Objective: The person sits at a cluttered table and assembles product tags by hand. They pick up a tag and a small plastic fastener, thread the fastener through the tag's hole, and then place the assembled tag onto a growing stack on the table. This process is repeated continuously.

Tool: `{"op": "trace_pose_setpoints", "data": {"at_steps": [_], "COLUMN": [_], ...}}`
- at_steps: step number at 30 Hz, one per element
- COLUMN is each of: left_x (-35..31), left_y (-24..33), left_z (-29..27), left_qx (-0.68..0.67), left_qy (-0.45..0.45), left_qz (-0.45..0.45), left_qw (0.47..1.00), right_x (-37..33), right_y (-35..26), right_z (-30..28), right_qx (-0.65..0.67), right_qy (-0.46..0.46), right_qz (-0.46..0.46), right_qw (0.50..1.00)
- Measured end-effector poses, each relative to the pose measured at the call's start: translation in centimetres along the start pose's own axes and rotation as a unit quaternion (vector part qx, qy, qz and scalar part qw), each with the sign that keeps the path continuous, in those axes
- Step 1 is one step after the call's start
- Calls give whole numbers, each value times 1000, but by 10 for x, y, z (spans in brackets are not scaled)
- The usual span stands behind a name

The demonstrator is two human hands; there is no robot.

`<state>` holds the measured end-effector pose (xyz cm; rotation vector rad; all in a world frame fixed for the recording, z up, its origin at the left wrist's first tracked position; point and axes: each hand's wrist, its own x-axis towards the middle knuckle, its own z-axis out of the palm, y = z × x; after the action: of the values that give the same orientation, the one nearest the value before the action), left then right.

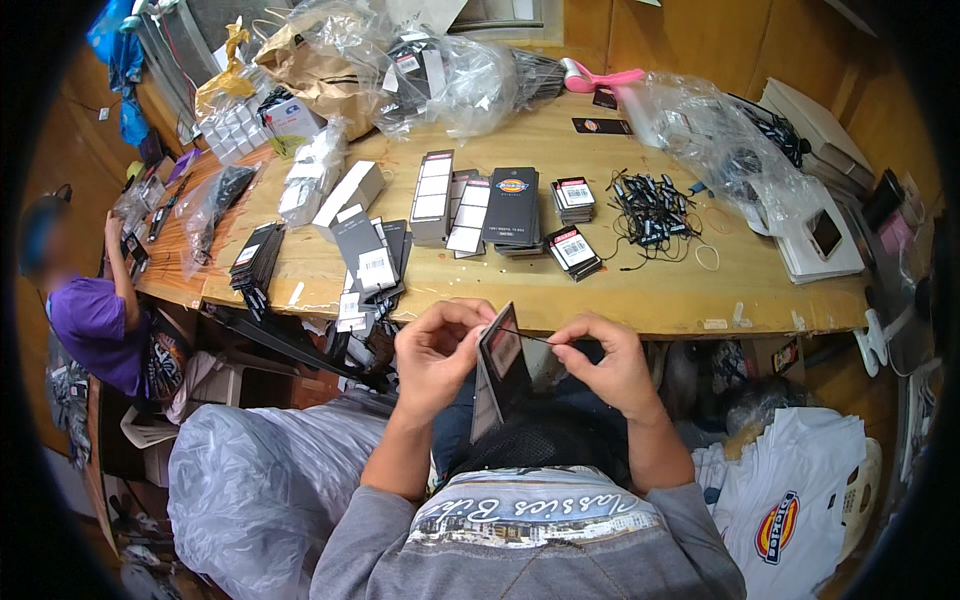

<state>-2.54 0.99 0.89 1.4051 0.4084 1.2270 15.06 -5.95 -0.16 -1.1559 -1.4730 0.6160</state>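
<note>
My left hand (pixel 435 355) grips a small set of black hang tags (pixel 503 375) by the upper edge, in front of my lap. A smaller tag with a red and white label lies against the longer one. A thin black string (pixel 530 338) runs from the tags' top to my right hand (pixel 608 365), whose thumb and forefinger pinch it. Beyond my hands, a stack of long black tags (pixel 513 205) stands on the table. Beside it are small label tags (pixel 573 250) in two piles, and a tangled heap of black strings (pixel 652 215).
Stacks of white-label tags (pixel 432 195) and loose overlapping tags (pixel 372 260) lie on the wooden table (pixel 600 300). Plastic bags (pixel 480 85) crowd its back. A large grey sack (pixel 270 490) sits at left, folded white shirts (pixel 800 480) at right. A person in purple (pixel 100 320) works at far left.
</note>
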Motion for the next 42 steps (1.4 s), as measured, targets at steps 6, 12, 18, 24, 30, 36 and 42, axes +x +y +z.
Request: {"op": "trace_pose_setpoints", "data": {"at_steps": [6, 12, 18, 24, 30, 36, 42], "left_x": [-3, -2, -1, 0, -2, -3, -3], "left_y": [14, 5, 3, 1, -2, -6, -3], "left_z": [-8, -12, 2, 19, 28, 29, 30], "left_qx": [56, -51, -32, 22, 19, 27, 115], "left_qy": [7, 13, -69, -77, -43, -14, -50], "left_qz": [23, 4, -53, -102, -116, -98, -48], "left_qw": [998, 999, 996, 992, 992, 995, 991], "right_x": [-4, 0, 1, 3, -2, -2, -2], "right_y": [5, 11, 13, -1, -5, -11, -16], "right_z": [-14, -9, -7, -3, -1, 1, -1], "right_qx": [158, 285, 354, 317, 266, 224, 160], "right_qy": [-45, -15, 35, 51, 61, 72, 62], "right_qz": [133, 97, 93, 89, 73, 77, 86], "right_qw": [977, 954, 930, 943, 959, 969, 981]}}
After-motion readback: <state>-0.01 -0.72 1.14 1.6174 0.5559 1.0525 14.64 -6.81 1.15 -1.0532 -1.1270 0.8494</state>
